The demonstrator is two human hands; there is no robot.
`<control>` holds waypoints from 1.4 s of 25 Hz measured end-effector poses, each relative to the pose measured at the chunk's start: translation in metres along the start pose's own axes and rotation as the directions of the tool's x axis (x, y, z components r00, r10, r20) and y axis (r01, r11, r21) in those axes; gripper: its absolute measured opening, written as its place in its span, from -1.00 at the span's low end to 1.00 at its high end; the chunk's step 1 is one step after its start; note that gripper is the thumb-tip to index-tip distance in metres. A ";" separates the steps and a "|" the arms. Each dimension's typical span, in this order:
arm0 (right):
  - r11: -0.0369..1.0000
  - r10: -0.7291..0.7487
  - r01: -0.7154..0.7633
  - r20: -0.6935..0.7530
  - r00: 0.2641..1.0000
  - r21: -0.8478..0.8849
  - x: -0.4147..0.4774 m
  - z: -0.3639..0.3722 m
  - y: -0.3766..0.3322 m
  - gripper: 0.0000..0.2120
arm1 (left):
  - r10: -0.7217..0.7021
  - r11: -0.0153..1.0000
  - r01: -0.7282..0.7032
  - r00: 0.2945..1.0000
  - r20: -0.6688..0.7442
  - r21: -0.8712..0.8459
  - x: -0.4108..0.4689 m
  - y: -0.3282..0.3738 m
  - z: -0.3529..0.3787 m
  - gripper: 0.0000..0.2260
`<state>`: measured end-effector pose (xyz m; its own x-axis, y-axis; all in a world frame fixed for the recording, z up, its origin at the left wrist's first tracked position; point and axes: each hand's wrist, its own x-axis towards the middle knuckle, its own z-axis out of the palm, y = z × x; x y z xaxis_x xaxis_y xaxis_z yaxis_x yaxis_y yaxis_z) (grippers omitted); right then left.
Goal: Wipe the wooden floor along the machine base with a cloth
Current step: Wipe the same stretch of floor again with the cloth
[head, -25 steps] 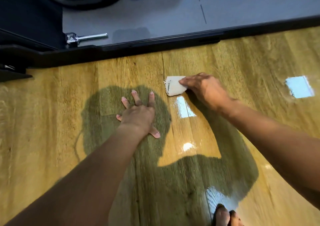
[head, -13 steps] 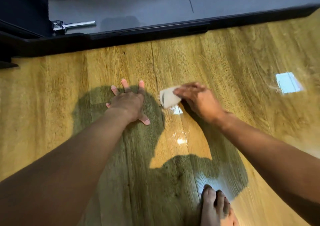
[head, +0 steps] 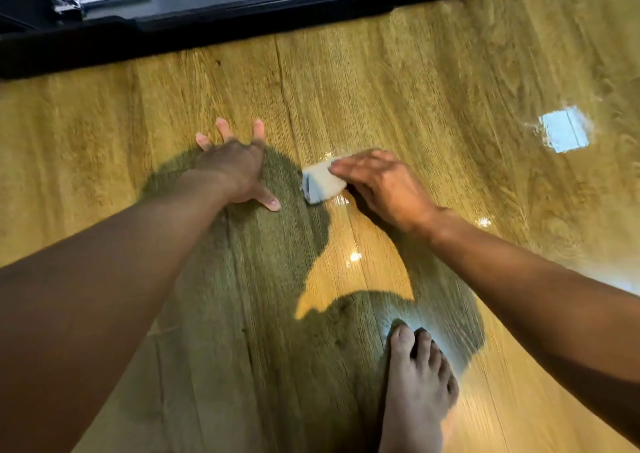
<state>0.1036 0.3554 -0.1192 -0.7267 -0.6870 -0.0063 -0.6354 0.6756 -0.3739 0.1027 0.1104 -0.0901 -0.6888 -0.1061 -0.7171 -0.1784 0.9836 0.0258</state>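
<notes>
The right hand (head: 384, 189) presses flat fingers on the small folded white cloth (head: 322, 184); the left hand (head: 232, 168) lies spread on the glossy wooden floor (head: 415, 88) beside it

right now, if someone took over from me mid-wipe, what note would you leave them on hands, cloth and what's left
Hands: the left hand lies flat on the floor, fingers spread, holding nothing. The right hand presses the cloth down with straight fingers.
Things: the cloth is folded and sits apart from the machine base, with bare floor between them. A bare foot stands nearer the camera.
Done: the floor beside the cloth shines; how much has been wiped cannot be told.
Left: probably move the cloth up to the base and wipe along its edge.
</notes>
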 end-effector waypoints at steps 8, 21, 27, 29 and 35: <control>0.967 -0.230 0.227 0.018 0.973 0.116 -0.117 0.016 -0.019 -0.62 | -0.001 1.000 0.001 1.000 -0.011 0.020 -0.001 0.001 0.001 0.21; 0.986 -0.092 0.095 -0.028 0.995 0.137 -0.122 0.006 0.001 -0.61 | -0.005 0.995 0.006 1.000 -0.003 0.102 -0.011 0.008 -0.004 0.19; 0.987 0.132 -0.113 -0.173 0.976 0.117 -0.056 0.007 0.009 -0.67 | 0.149 0.982 -0.152 0.988 0.028 0.114 -0.007 0.041 -0.003 0.09; 0.991 0.051 -0.030 -0.162 0.985 0.130 -0.096 0.011 -0.010 -0.67 | 0.152 0.981 -0.150 0.988 -0.006 0.123 -0.002 0.041 -0.004 0.12; 0.998 -0.055 0.055 -0.061 0.997 -0.005 0.030 -0.013 0.055 -0.70 | 0.101 0.990 -0.102 0.995 0.016 0.101 0.011 0.049 -0.012 0.28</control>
<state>0.0437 0.3755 -0.1281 -0.7050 -0.7057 0.0706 -0.6757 0.6380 -0.3694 0.0780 0.1554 -0.0890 -0.6920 -0.0035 -0.7219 -0.0347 0.9990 0.0285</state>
